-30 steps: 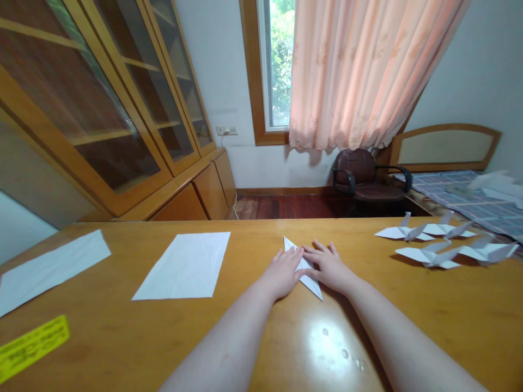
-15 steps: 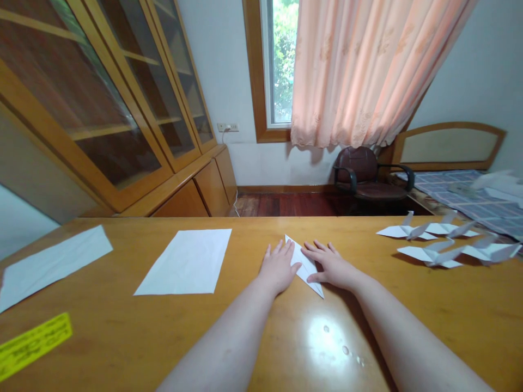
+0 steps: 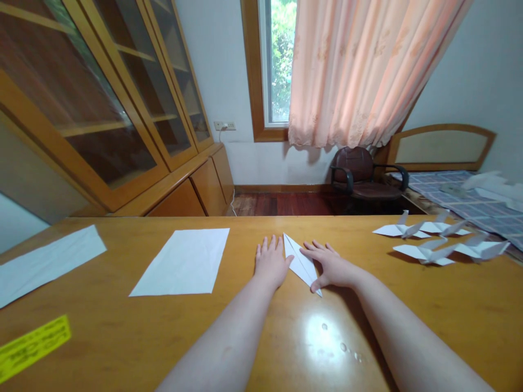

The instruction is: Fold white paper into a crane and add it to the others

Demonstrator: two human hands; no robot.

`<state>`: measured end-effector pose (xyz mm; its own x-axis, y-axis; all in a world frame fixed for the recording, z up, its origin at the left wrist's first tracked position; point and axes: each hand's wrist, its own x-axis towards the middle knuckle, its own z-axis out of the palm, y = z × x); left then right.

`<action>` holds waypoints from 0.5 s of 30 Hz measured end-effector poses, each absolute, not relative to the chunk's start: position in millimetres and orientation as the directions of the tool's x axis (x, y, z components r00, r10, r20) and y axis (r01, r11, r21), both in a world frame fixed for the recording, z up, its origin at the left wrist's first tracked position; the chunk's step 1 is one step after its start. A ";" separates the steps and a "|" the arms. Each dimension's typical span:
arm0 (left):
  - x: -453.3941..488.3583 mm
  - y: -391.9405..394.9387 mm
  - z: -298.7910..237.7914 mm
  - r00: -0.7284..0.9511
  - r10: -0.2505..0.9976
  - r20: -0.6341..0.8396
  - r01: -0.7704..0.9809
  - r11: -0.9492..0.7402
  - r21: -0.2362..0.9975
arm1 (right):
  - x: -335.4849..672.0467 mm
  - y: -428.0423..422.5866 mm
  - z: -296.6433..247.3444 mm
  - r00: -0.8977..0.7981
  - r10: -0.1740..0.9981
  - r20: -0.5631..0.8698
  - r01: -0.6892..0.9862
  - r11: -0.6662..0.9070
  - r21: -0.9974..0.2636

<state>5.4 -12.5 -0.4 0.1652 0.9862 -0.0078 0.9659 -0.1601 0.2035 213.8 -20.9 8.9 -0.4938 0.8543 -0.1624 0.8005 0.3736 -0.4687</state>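
Note:
Between my hands lies a folded piece of white paper [image 3: 300, 264], a narrow diamond with a crease line along its length. My left hand [image 3: 271, 263] rests flat at its left side, fingers stretched forward on the table and the thumb at the paper's edge. On the right, my right hand [image 3: 329, 265] has its fingers spread, with forefinger and thumb touching the paper's right edge near its middle and lower end. Neither hand grips the paper. Several folded paper cranes [image 3: 425, 251] stand at the table's right.
A flat white sheet [image 3: 182, 262] lies left of my hands on the wooden table [image 3: 163, 337]. Farther left are another white sheet [image 3: 53, 264] and a yellow label [image 3: 35, 345]. Beyond the table stand a chair [image 3: 363, 174] and a glass-fronted cabinet [image 3: 139, 103].
My left hand has slid left off the folded paper, uncovering more of it. My right thumb has moved down toward the paper's lower tip. The view has shifted slightly.

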 end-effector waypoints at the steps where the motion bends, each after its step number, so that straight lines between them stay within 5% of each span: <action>1: 5.3 -11.9 0.4 0.147 0.989 -0.010 0.968 -0.142 0.206 | 213.8 -21.1 8.8 -0.498 0.852 -0.162 0.801 0.380 -0.463; 15: 7.3 -9.9 2.3 0.111 0.994 0.007 0.948 -0.108 0.298 | 211.1 -18.8 3.2 -0.416 0.908 0.037 0.770 0.374 -0.517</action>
<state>7.3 -9.9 2.3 0.1110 0.9938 0.0074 0.9483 -0.1082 0.2983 211.1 -18.8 3.2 -0.4164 0.9084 0.0370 0.7697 0.3739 -0.5174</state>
